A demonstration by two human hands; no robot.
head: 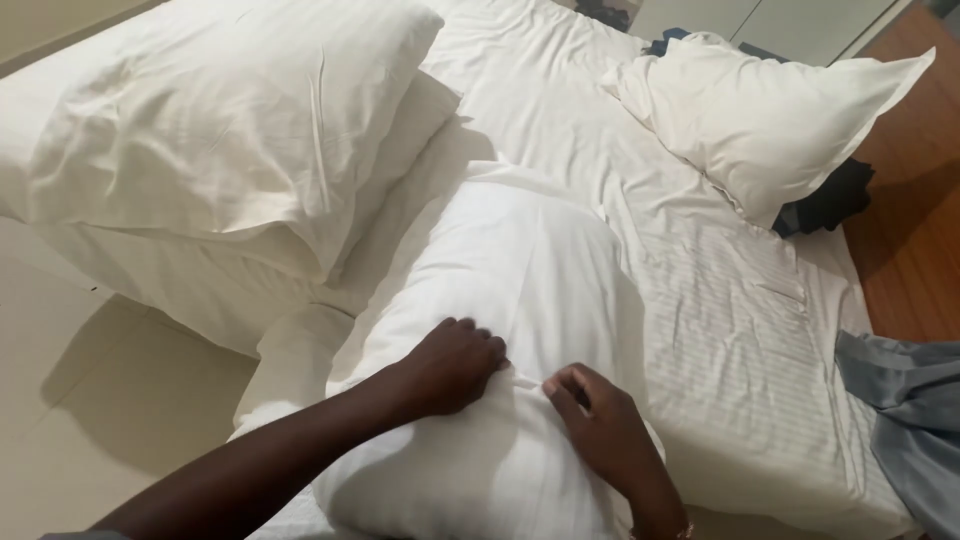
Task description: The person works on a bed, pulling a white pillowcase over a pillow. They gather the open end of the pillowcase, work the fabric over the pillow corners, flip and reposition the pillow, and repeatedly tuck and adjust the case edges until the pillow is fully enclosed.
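Observation:
A white pillow (510, 300) in a striped white case lies lengthwise on the near part of the bed. My left hand (450, 365) presses down on its near end, fingers curled into the fabric. Just to the right, my right hand (605, 430) pinches a fold of the pillowcase between thumb and fingers. The two hands are a few centimetres apart on the same pillow.
Two stacked white pillows (210, 130) sit at the left of the bed. Another white pillow (770, 115) lies at the far right over dark clothing (830, 200). The striped white sheet (730, 330) covers the mattress. Grey-blue fabric (905, 400) hangs at right beside brown wooden floor (915, 250).

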